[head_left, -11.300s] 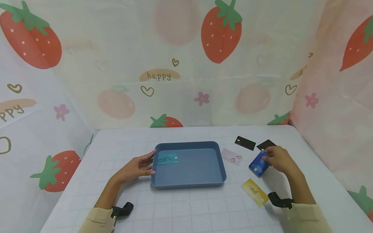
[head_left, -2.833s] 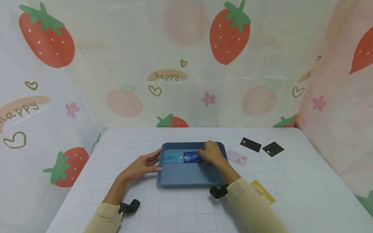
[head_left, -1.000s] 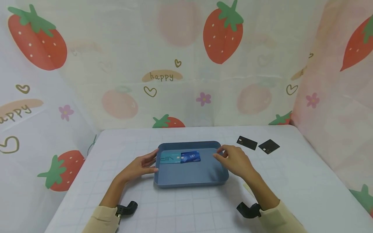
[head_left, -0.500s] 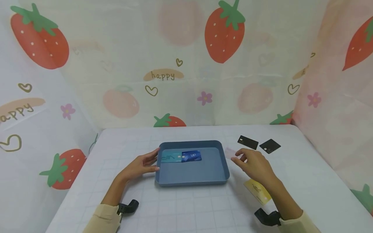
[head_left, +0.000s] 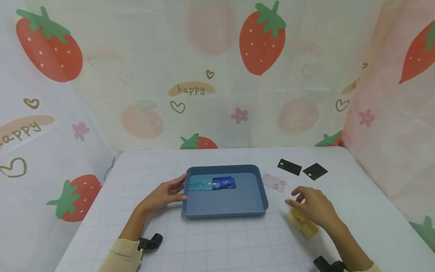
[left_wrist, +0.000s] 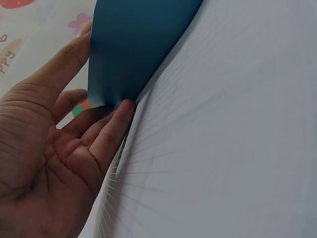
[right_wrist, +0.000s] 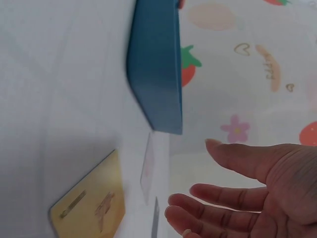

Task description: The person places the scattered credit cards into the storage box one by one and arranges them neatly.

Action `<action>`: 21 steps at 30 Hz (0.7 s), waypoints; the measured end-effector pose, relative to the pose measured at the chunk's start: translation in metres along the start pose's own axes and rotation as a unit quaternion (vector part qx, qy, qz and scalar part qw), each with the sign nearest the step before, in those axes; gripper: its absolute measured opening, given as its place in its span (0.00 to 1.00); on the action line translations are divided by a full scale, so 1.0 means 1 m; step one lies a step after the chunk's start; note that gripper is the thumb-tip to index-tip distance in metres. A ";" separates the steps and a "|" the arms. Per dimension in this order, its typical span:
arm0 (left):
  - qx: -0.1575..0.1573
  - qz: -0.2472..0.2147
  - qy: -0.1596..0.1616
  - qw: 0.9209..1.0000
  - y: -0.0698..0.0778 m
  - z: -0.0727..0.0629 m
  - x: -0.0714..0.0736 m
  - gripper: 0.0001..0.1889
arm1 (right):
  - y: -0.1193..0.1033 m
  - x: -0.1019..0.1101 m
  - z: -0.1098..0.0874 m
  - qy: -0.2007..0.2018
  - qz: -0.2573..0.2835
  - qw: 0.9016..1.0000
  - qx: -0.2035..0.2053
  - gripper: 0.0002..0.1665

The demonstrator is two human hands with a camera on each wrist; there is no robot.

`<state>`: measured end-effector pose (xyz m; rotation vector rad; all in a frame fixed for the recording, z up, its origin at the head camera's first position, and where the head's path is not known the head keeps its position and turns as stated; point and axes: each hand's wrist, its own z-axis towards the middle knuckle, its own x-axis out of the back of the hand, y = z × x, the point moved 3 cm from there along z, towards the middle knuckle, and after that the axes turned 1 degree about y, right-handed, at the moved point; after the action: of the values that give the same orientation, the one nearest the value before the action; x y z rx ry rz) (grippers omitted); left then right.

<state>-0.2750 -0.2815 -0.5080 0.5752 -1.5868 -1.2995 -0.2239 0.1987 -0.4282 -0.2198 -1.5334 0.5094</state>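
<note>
My left hand [head_left: 167, 194] rests against the left wall of a blue-grey tray [head_left: 224, 206]. In the left wrist view its fairly straight fingers [left_wrist: 116, 130] touch the tray's outer side. Inside the tray, along the back, a teal VIP card [head_left: 198, 184] lies beside a blue VIP card [head_left: 224, 183]. My right hand [head_left: 314, 206], holding nothing, hovers just above a yellow card [head_left: 302, 225] and covers its upper part in the head view. From the right wrist, the thumb and loosely bent fingers [right_wrist: 228, 196] are seen apart from that card [right_wrist: 94, 203].
A pale pink card [head_left: 274, 183] lies just off the tray's right side. Two black cards, one rectangular [head_left: 289, 167] and one turned diamond-wise [head_left: 315, 171], lie at the back right. Strawberry-printed cloth [head_left: 251, 128] stands behind the white table [head_left: 217, 245].
The blue VIP card was carried from the right of the table into the tray and released. My right hand has since drawn back rightward, past the pink card, to above the yellow card.
</note>
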 end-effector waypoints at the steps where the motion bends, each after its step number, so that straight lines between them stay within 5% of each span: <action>1: 0.000 0.000 0.000 1.000 0.000 0.000 0.000 0.48 | 0.002 -0.001 -0.001 -0.005 -0.001 1.000 -0.003 0.26; 21: -0.012 0.005 -0.008 1.000 0.001 0.000 0.001 0.47 | 0.031 -0.016 -0.013 -0.093 -0.013 0.993 -0.076 0.37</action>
<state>-0.2750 -0.2815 -0.5064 0.5437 -1.5829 -1.3162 -0.2161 0.2215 -0.4566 -0.2748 -1.7568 0.4003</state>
